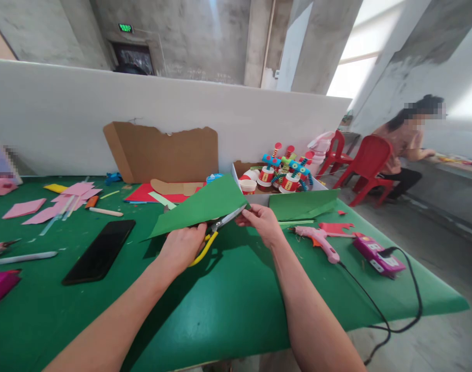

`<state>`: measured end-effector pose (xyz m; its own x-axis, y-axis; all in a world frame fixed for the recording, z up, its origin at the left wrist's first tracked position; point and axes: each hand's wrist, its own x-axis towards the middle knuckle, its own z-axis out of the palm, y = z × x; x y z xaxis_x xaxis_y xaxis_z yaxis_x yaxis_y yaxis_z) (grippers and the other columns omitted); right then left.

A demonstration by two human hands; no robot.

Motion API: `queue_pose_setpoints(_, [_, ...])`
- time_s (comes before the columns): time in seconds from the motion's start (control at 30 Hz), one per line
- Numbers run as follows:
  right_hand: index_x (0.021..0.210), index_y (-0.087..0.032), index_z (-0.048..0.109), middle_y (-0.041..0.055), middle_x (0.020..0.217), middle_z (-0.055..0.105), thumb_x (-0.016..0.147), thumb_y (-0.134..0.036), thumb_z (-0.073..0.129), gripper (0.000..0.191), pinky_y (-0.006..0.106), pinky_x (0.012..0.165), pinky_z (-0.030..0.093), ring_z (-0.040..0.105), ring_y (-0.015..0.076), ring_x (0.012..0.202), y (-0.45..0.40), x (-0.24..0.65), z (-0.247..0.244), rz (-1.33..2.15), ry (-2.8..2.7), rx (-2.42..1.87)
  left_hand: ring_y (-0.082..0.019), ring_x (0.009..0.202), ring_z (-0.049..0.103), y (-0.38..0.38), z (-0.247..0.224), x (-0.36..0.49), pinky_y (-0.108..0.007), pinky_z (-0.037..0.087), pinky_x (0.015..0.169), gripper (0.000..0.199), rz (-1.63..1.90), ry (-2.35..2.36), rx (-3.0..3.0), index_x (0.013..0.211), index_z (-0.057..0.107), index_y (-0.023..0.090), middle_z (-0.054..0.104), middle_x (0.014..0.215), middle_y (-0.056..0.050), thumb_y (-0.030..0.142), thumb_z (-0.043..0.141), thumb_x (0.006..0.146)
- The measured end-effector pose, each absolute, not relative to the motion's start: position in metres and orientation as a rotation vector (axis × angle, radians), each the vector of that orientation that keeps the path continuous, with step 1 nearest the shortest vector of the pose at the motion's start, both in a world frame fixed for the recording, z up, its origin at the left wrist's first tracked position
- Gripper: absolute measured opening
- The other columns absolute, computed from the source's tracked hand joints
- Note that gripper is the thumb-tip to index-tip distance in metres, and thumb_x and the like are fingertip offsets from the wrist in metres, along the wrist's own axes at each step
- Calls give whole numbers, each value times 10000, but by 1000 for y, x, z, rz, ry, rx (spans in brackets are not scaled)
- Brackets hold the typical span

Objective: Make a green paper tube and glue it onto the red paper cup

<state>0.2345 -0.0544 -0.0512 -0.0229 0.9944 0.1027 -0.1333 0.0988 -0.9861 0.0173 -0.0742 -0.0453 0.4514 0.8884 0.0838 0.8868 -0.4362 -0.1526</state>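
Both of the person's hands are in use above one green table (228, 305). The left hand (183, 248) is closed on one pair of scissors (216, 227) with yellow handles; whether its fingers also bear on the paper cannot be told. One green sheet (205, 204) is held tilted above the table, its lower edge along the blades. The right hand (261, 221) pinches the sheet's right corner, just beside the blade tips.

To the right: a second green sheet (298, 206) lying on the table, one pink glue gun (317, 240) and one purple box (371, 253) with a black plug in it. Behind: one white box (259, 198) containing three figures (289, 181) with red round tops, and one upright piece of cardboard (168, 155). To the left: one phone (100, 253), dark screen up; the overlapping pink papers (75, 197) beyond it cannot be counted reliably. Background: two red chairs (370, 157), one seated person (404, 134).
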Motion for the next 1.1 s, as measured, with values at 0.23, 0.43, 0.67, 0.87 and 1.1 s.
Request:
queue_pose_setpoints(0.23, [765, -185, 711, 20, 714, 727, 632, -459, 765, 309, 313, 703, 569, 683, 167, 682, -55, 235, -48, 1142, -1138, -1034, -295, 823, 694, -75, -45, 17, -394, 547, 705, 267, 46, -1563, -2519, 1101, 569, 136, 708, 954, -163, 206, 398, 908])
queue_pose_setpoints(0.43, [750, -190, 715, 15, 663, 713, 654, -450, 746, 279, 330, 683, 575, 679, 178, 652, -54, 237, -49, 1128, -1209, -1058, -301, 856, 689, -74, -46, 17, -408, 543, 730, 268, 46, -1540, -2532, 1099, 566, 122, 707, 958, -172, 202, 404, 902])
queue_pose_setpoints(0.67, [748, -185, 717, 10, 648, 707, 673, -401, 719, 228, 321, 653, 572, 675, 176, 629, -55, 236, -49, 1131, -1260, -1075, -309, 848, 688, -73, -49, 17, -409, 544, 723, 268, 12, -1526, -2541, 1103, 566, 112, 703, 945, -171, 208, 423, 897])
queue_pose_setpoints(0.87, [763, -184, 715, 7, 655, 714, 692, -384, 692, 214, 306, 653, 571, 678, 173, 635, -55, 236, -49, 1133, -1276, -1083, -310, 842, 689, -73, -49, 17, -410, 546, 710, 284, 51, -1527, -2549, 1125, 562, 111, 707, 927, -163, 197, 406, 904])
queue_pose_setpoints(1.1, [761, -184, 717, 3, 645, 711, 682, -397, 707, 227, 295, 636, 569, 676, 167, 624, -55, 237, -48, 1143, -1265, -1084, -315, 832, 690, -74, -46, 18, -404, 551, 680, 273, 67, -1540, -2552, 1106, 566, 119, 711, 905, -157, 199, 391, 911])
